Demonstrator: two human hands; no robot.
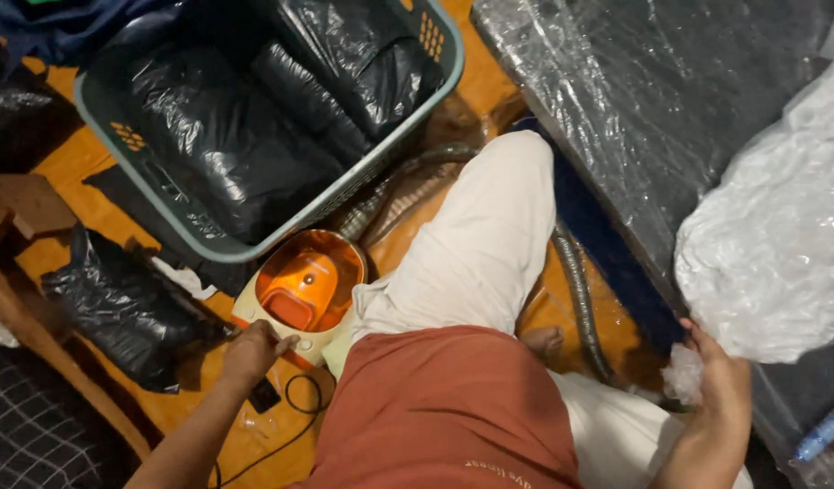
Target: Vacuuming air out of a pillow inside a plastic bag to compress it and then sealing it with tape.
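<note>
My left hand (pixel 254 351) rests with fingers curled on the near edge of an orange and cream vacuum cleaner (pixel 310 288) that sits on the wooden floor by my knee. My right hand (pixel 718 378) grips the bunched bottom of a large clear plastic bag (pixel 770 235) at the right. I sit with legs in white trousers (pixel 480 244) and a rust-red shirt (pixel 444 412).
A grey-green laundry basket (pixel 408 118) holds black plastic bags. Another black bag (pixel 118 303) lies on the floor at left. The grey vacuum hose (pixel 575 290) curls behind my leg. A plastic-wrapped dark surface (pixel 652 100) fills the upper right. A black cord (pixel 294 407) lies near my left arm.
</note>
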